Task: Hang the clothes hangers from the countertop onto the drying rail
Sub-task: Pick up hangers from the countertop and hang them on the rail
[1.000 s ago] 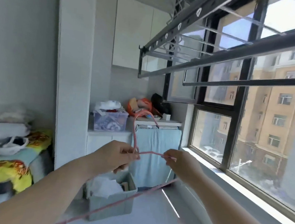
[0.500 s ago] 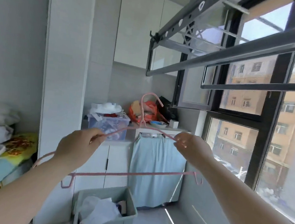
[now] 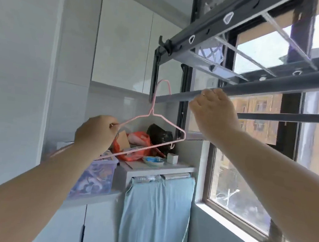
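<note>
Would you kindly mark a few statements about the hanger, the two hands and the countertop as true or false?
1. The left hand holds a pink wire hanger. True.
2. The right hand holds the hanger's bottom bar. False: it is up at the grey drying rail, off the hanger.
3. A light blue cloth hangs below the countertop. True.
4. The orange bag lies on the floor. False: it sits on the countertop.

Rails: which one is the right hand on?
The middle round rail, below the holed beam; the right hand holds it. Lower bar untouched.
</note>
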`<control>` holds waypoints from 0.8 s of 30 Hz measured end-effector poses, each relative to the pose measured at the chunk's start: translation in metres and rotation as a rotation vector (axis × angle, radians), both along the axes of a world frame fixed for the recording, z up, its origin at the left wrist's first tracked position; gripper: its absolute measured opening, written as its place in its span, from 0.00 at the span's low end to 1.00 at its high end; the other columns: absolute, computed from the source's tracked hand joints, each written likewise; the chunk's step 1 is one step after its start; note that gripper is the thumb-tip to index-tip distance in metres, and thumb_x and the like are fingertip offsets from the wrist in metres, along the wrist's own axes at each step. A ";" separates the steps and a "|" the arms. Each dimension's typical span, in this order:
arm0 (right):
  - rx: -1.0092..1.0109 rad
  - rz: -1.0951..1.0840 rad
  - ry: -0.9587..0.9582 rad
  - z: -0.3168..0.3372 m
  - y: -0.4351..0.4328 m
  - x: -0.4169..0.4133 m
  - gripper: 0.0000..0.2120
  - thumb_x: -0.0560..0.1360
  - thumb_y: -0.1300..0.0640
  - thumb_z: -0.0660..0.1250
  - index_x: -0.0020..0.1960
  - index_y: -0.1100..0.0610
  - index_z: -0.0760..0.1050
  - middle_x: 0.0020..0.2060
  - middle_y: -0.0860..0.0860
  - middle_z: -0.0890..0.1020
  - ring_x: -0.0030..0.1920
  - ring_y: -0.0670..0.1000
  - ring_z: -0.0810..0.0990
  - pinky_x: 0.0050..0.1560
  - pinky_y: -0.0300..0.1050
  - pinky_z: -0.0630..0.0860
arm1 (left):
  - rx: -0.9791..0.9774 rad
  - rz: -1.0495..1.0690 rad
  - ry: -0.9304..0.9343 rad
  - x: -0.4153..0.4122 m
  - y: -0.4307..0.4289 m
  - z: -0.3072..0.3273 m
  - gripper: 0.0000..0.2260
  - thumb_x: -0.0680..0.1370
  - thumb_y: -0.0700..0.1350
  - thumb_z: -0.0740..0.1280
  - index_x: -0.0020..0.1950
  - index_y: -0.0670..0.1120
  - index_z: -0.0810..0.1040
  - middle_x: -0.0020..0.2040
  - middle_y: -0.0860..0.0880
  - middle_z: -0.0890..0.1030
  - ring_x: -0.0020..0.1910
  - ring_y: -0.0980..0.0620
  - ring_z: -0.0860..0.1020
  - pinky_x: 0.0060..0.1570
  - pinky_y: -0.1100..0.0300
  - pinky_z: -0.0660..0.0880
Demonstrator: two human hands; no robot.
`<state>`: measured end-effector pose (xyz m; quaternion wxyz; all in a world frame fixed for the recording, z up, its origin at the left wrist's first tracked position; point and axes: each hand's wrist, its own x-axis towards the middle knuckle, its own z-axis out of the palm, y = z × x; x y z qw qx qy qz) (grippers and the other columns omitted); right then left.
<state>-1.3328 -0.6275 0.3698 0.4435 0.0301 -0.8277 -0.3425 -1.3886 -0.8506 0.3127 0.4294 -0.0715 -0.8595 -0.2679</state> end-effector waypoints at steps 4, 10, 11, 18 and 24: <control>0.078 -0.173 0.047 0.022 0.004 -0.020 0.19 0.79 0.59 0.56 0.69 0.60 0.62 0.66 0.56 0.68 0.68 0.58 0.65 0.70 0.54 0.57 | 0.024 -0.032 -0.041 -0.052 0.007 0.011 0.11 0.79 0.43 0.58 0.47 0.42 0.80 0.42 0.42 0.79 0.40 0.44 0.73 0.36 0.60 0.64; -0.031 -0.207 0.094 0.033 0.006 -0.031 0.14 0.78 0.59 0.56 0.63 0.60 0.65 0.56 0.54 0.75 0.57 0.56 0.76 0.55 0.47 0.70 | 0.071 -0.105 -0.093 -0.100 0.022 0.017 0.12 0.79 0.43 0.57 0.47 0.40 0.79 0.34 0.47 0.75 0.34 0.49 0.72 0.30 0.62 0.63; -0.020 -0.199 0.097 0.031 0.009 -0.033 0.13 0.79 0.59 0.56 0.62 0.60 0.66 0.54 0.52 0.76 0.56 0.55 0.76 0.54 0.46 0.70 | 0.078 -0.110 -0.103 -0.105 0.025 0.017 0.12 0.79 0.43 0.57 0.48 0.40 0.79 0.34 0.48 0.75 0.33 0.50 0.72 0.31 0.62 0.63; 0.009 -0.169 0.123 0.026 0.016 -0.034 0.13 0.78 0.62 0.51 0.62 0.58 0.65 0.53 0.50 0.76 0.54 0.54 0.76 0.54 0.44 0.68 | 0.052 -0.092 -0.171 -0.135 0.038 0.017 0.12 0.79 0.43 0.57 0.51 0.42 0.79 0.32 0.49 0.73 0.29 0.53 0.69 0.26 0.62 0.61; -0.008 -0.172 0.148 0.024 0.019 -0.031 0.12 0.78 0.62 0.55 0.60 0.59 0.68 0.51 0.52 0.78 0.51 0.55 0.77 0.51 0.45 0.69 | 0.051 -0.078 -0.238 -0.145 0.037 0.011 0.13 0.80 0.44 0.57 0.49 0.40 0.79 0.30 0.48 0.72 0.28 0.53 0.68 0.26 0.62 0.60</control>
